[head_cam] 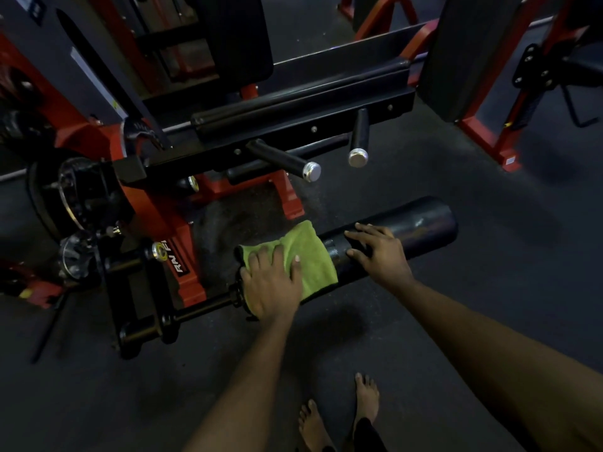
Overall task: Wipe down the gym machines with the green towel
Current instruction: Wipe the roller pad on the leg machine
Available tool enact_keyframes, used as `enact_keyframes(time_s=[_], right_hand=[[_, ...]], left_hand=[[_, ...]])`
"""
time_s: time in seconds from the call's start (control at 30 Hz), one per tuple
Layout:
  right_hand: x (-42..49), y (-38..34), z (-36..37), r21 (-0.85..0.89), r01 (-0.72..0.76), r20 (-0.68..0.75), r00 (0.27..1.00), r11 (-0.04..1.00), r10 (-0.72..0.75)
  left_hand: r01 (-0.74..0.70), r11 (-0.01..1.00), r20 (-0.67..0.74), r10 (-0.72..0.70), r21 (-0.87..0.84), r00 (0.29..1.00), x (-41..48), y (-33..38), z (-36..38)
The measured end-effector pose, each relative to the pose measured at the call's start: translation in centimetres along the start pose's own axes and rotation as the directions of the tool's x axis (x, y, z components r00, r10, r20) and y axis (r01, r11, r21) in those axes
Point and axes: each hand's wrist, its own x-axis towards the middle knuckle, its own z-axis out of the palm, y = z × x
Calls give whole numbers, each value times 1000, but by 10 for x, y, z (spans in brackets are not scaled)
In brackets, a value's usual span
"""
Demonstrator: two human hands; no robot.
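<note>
A green towel (308, 252) is draped over the left end of a black padded roller (421, 228) that sticks out from a red and black gym machine (153, 220). My left hand (272, 282) lies flat on the towel, fingers spread, pressing it onto the roller. My right hand (378, 252) rests on the bare roller just right of the towel, fingers straight across the pad. The roller's left end is hidden under the towel and my left hand.
Two black handles with chrome caps (311, 171) (358, 157) jut out above the roller. Another red machine frame (496, 138) stands at the right. My bare feet (342, 419) stand on the dark rubber floor (456, 308) below the roller.
</note>
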Motion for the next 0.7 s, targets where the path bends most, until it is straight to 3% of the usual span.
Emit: enact_keyframes(time_s=[0.07,0.1,0.2,0.27,0.37,0.47,0.57,0.63,0.7], right_hand=[[0,1,-1,5,6,8,1000,1000,-6],[0,0,-1,13,6,8,1000,1000,-6],[0,-1,0,35,-11,0,1000,999,11],[0,1,3,46,-16,-13,1000,999,17],[3,7,3,47,1,8,1000,999,-2],[10,5,-11,102,-50,67,997,994,44],[11,-19,-22,176,-195,-98,972,965,214],[5,-48,-15,60,-202,-267,941,978,210],[-4,-83,11,-112,-122,-193,976,986,99]], left_hand=[[-99,994,-40,97,-49,994,0,-34,3],[-79,994,-43,76,-81,996,0,-44,3],[144,987,-21,-145,-67,989,-2,-19,4],[192,979,46,-189,-63,981,-5,23,1],[64,984,88,-50,-166,995,-12,67,-2],[-33,962,68,53,-270,996,-9,64,-9],[-26,870,10,36,-493,999,-1,21,-17],[60,848,-17,-82,-527,996,6,-14,-16],[186,840,41,-192,-510,980,10,-45,-11]])
